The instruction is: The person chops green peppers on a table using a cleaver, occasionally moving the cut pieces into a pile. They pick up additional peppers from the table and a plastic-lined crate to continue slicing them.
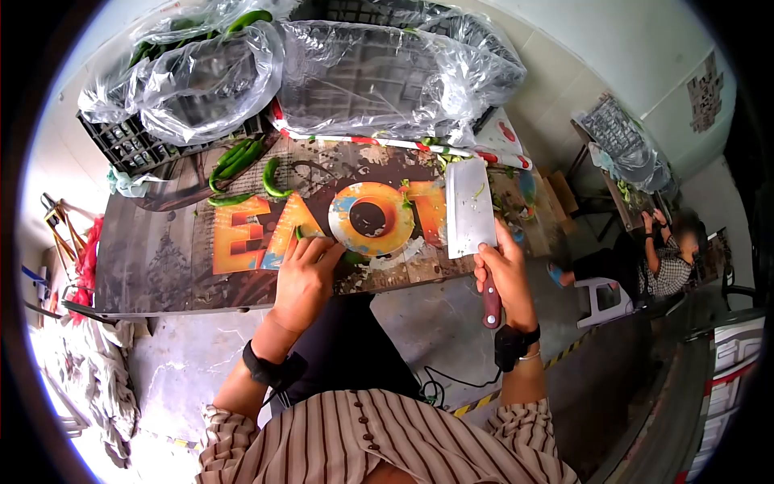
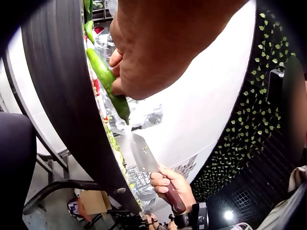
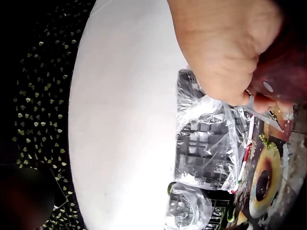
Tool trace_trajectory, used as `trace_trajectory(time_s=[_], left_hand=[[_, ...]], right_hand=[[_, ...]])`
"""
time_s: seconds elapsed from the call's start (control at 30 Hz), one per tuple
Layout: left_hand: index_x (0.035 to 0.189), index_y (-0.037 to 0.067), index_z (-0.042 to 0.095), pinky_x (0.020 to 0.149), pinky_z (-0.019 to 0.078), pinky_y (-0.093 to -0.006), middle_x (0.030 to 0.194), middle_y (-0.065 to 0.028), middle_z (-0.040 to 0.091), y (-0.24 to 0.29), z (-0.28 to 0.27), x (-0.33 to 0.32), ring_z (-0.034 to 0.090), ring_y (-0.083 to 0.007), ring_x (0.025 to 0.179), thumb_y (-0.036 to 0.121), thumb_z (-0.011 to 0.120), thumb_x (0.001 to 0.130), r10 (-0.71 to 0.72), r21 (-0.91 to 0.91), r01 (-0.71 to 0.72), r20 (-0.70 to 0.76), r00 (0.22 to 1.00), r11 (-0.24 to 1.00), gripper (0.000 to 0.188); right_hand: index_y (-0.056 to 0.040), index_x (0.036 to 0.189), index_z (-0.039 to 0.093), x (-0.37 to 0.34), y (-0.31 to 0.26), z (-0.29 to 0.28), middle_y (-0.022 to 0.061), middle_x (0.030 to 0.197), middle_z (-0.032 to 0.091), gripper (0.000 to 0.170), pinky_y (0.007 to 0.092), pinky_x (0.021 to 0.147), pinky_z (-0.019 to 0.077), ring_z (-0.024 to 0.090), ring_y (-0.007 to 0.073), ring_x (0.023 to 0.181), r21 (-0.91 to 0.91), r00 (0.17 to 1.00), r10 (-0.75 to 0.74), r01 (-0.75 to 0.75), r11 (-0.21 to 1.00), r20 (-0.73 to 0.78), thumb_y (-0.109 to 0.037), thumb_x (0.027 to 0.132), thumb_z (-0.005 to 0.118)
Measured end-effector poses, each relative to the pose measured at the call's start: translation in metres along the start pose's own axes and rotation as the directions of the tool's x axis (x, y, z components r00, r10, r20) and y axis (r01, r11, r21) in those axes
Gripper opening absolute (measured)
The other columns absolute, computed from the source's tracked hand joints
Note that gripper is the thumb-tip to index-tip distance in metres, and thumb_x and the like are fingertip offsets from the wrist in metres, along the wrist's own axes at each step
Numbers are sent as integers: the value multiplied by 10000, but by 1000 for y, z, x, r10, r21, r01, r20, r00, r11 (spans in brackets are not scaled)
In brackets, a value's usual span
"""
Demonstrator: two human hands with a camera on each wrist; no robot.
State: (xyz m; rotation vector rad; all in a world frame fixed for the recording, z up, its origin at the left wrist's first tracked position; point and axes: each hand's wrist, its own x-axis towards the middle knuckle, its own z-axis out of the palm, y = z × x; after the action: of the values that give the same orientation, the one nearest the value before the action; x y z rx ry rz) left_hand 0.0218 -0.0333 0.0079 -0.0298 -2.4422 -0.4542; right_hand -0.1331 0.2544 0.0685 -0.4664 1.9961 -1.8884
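A long green chili pepper point(image 2: 106, 79) lies under the fingers and thumb of my left hand point(image 1: 306, 274), pinched near the table's front edge. In the head view the hand hides most of it. My right hand point(image 1: 506, 270) grips a cleaver by its dark red-brown handle point(image 1: 491, 302), just right of the big printed letters. The wide steel blade point(image 1: 470, 208) points away from me, flecked with green bits. In the left wrist view the cleaver point(image 2: 146, 153) is beyond the pepper's lower end. Several whole green peppers point(image 1: 239, 161) lie loose on the table's left half.
At the back of the wooden table point(image 1: 153, 258) stand black crates lined with clear plastic point(image 1: 355, 81); the left one holds green peppers point(image 1: 250, 20). Green scraps lie around the blade. To the right, a person point(image 1: 665, 266) sits by another table; a white stool point(image 1: 605, 301) stands near.
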Motion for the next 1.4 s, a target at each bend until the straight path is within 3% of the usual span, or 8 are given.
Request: trace_trajectory(time_s=[0.3,0.4,0.5,0.53,0.67,0.83,1.0,1.4], left_hand=[[1020,53,670,794,541,-409,993,-106,649,-13,18,45,626,-310,928,49,618,838,49,-70,-44,66,997,997,189],[999,67,671,811,540,-401,994,-107,660,-17,23,57,633,-317,951,86,642,835,84,58,-103,269,959,993,167],[980,73,669,812,541,-408,976,-101,659,-22,29,61,639,-321,963,110,645,849,182,-2,-189,282,942,982,139],[983,83,673,835,540,-413,970,-99,656,-16,25,62,645,-320,973,122,629,869,101,-57,-88,270,958,994,128],[1006,95,684,850,542,-408,974,-100,656,-3,26,88,645,-319,986,113,612,880,74,-77,-52,305,950,996,147],[1102,105,688,869,546,-425,1044,-103,655,0,64,125,636,-309,1040,110,611,893,234,-36,-236,346,909,971,222],[1052,101,707,933,517,-392,1063,-85,637,4,92,149,603,-296,1103,77,617,873,202,39,-259,522,829,965,201],[963,61,643,862,535,-417,1006,-113,643,-10,105,147,633,-322,1020,49,584,877,238,77,-303,453,859,950,105]], right_hand=[[-84,1551,346,-41,10,-3,28,766,544,582,252,459,455,509,77,552,82,992,68,-60,995,-102,-41,993,506],[-65,1542,351,-53,9,0,25,757,540,577,256,455,460,513,79,544,119,985,76,-58,991,-154,-42,988,509],[-53,1533,360,-63,11,-8,24,752,537,573,261,454,470,514,81,539,134,977,78,-51,990,-197,-46,981,514],[-60,1534,361,-66,11,-11,24,754,537,574,260,455,469,514,80,544,150,974,88,-57,987,-208,-44,981,511],[-77,1538,361,-75,8,-17,23,760,538,578,258,457,469,515,78,555,186,959,122,-75,980,-256,-42,979,503],[-69,1531,366,-79,13,-23,24,758,540,577,259,455,471,515,78,546,196,966,95,-48,979,-239,-52,972,509],[-54,1516,377,-85,14,-26,30,755,548,563,263,448,480,525,84,524,175,961,102,-58,983,-256,-57,968,509],[-46,1502,390,-93,22,-30,34,769,553,543,261,455,483,531,86,546,255,958,138,-72,964,-252,-49,971,501]])
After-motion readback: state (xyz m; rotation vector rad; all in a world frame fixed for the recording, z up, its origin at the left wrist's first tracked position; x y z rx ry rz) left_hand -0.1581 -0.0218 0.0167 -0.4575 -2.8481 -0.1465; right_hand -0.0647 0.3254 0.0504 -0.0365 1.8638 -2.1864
